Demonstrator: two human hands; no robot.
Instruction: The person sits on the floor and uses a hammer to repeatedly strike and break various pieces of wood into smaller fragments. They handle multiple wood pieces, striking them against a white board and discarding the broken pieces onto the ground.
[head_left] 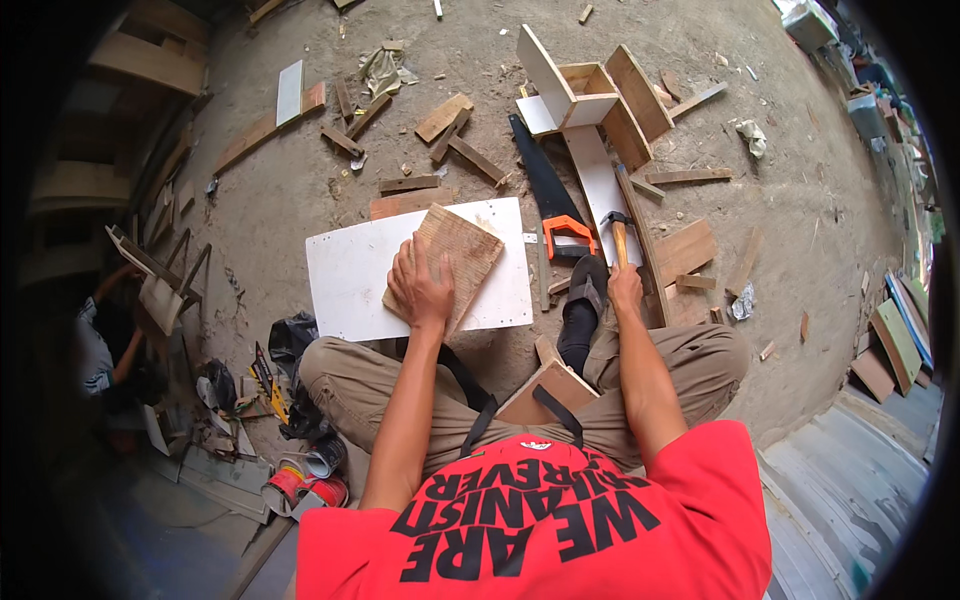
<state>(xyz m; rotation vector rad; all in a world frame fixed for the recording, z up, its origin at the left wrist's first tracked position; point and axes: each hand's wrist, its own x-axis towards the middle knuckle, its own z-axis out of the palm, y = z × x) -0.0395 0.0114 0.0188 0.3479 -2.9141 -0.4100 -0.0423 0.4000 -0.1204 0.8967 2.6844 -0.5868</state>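
My left hand (422, 288) lies with its fingers spread on a rough wooden board (466, 248). The board rests at a slant on a white rectangular panel (350, 275) in front of my crossed legs. In my right hand (625, 288) is the wooden handle of a hammer (620, 240), its dark head pointing away from me. The hammer lies over a long white strip (592, 180) with a brown board along its right. Just left of it is a hand saw (540, 185) with a black blade and orange handle. A small wooden piece (545, 395) sits between my legs.
A partly built wooden box (590, 95) stands ahead. Wood offcuts (480, 160) are strewn over the dirt floor. Black plastic bags (293, 340) and tins (325, 455) sit at my left; another person (105, 345) is at the far left. Boards (895, 330) lean at the right.
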